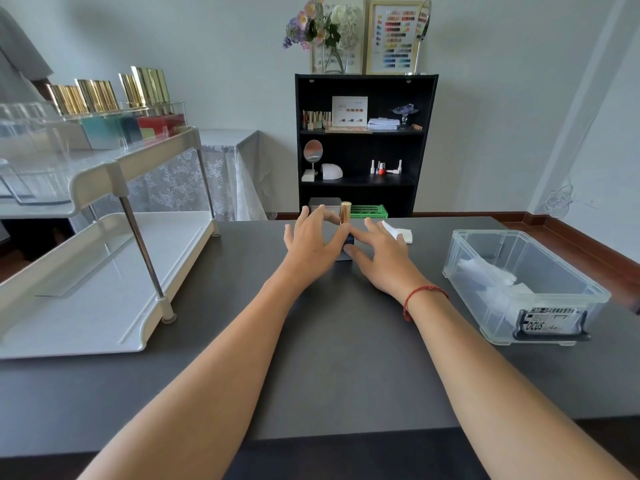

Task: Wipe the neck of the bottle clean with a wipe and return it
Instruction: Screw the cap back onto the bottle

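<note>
While the left hand (pixel 311 244) and right hand (pixel 381 258) flank the bottle (pixel 345 213) at the table's (pixel 346 358) twelve o'clock, fingers spread, apparently gripping nothing, a stray brush could topple it; the wipe (pixel 401 234) lies at its three o'clock.

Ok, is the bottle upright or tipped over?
Upright: the bottle stands on the table, its gold cap on and pointing straight up.

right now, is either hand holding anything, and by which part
Nothing is clearly held. The bottle stands on the table; the left hand and right hand flank its dark body with fingers spread, no closed grip.
</note>
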